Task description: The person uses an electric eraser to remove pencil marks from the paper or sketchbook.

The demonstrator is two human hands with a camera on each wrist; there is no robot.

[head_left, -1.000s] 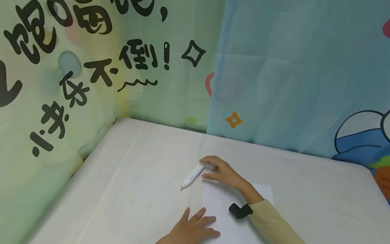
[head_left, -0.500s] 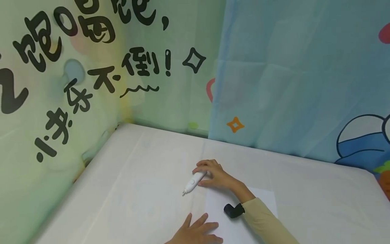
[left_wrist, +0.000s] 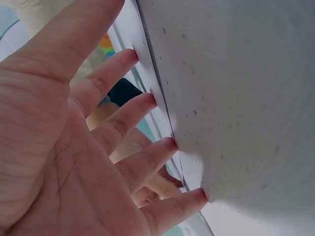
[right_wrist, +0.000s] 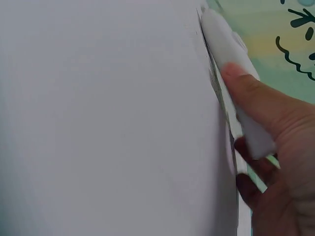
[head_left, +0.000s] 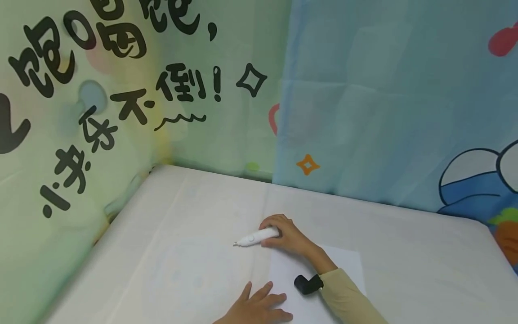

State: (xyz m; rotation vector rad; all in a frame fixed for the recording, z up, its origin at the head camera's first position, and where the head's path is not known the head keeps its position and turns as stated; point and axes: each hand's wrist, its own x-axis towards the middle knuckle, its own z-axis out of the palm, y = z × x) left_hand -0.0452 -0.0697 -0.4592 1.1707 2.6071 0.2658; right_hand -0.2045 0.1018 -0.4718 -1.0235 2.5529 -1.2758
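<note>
Pen [head_left: 256,236] in right fingers [head_left: 273,221], tip [head_left: 235,244] clearest in head view

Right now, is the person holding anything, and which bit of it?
The right hand grips the white pen-like tool by its back half, away from the tip. The left hand holds nothing.
</note>
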